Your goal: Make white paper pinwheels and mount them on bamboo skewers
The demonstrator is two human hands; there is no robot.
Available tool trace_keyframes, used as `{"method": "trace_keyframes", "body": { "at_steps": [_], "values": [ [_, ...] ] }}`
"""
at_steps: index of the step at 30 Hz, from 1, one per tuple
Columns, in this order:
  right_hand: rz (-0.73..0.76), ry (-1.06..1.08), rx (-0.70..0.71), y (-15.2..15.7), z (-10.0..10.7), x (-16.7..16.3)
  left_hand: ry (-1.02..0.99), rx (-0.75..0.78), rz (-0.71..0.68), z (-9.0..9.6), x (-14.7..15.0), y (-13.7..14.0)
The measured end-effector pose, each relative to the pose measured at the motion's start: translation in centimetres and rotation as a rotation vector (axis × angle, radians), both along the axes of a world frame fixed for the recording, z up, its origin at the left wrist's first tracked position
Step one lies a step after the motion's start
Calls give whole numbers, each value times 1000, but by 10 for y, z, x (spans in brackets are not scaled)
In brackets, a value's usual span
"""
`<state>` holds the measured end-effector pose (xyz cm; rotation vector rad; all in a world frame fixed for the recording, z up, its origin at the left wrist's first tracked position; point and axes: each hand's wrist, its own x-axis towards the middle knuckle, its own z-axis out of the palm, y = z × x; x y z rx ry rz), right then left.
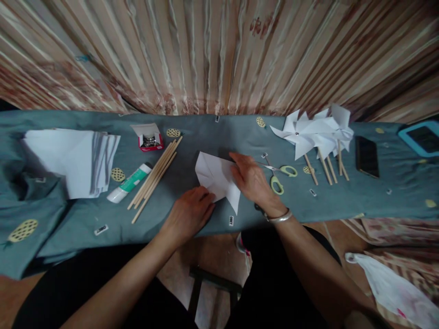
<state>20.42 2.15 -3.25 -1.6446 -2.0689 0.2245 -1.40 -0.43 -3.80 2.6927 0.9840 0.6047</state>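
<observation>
A white paper pinwheel sheet (219,176), creased and with pointed flaps, lies on the cloth before me, its lower right flap pointing towards me. My left hand (188,212) has its curled fingers closed on the lower left part of the sheet. At the right edge, my right hand (253,179) grips the paper between thumb and fingers; the fingertips are partly hidden. Just beyond that hand lie scissors (274,170) with light green handles, blades partly behind it. Several wooden sticks (156,178) lie left of the sheet.
A glue tube (130,183) and a small red box of metal bits (151,141) sit on the left, beside a paper stack (61,160). Finished pinwheels (315,130), a phone (366,156) and a blue-framed device (421,138) lie right. A curtain (212,55) hangs behind.
</observation>
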Motion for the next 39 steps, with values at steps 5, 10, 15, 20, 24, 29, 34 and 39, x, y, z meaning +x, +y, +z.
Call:
{"method": "trace_keyframes", "body": {
  "at_steps": [5, 10, 15, 20, 24, 29, 34, 39],
  "values": [
    [-63, 48, -48, -17, 6, 8, 38, 99, -5, 5, -20, 11],
    [-20, 142, -208, -56, 18, 6, -1, 84, 94, 11, -44, 21],
    [-13, 143, -83, -65, 16, 0, -62, 144, 11, 13, -26, -3],
    [125, 78, -38, -60, 9, -7, 47, 77, -41, 5, 2, -20],
    [128, 83, -55, -62, 7, -8, 95, 69, -39, 4, 5, -17],
    [100, 155, -67, -62, 9, -1, 120, 65, -70, 6, -1, -17],
    [80, 318, -165, -58, 12, 4, 24, 18, -11, 6, -7, -18],
    [183, 442, -315, -61, 16, -2, 2, -4, -56, 11, -18, -24]
  ]
}}
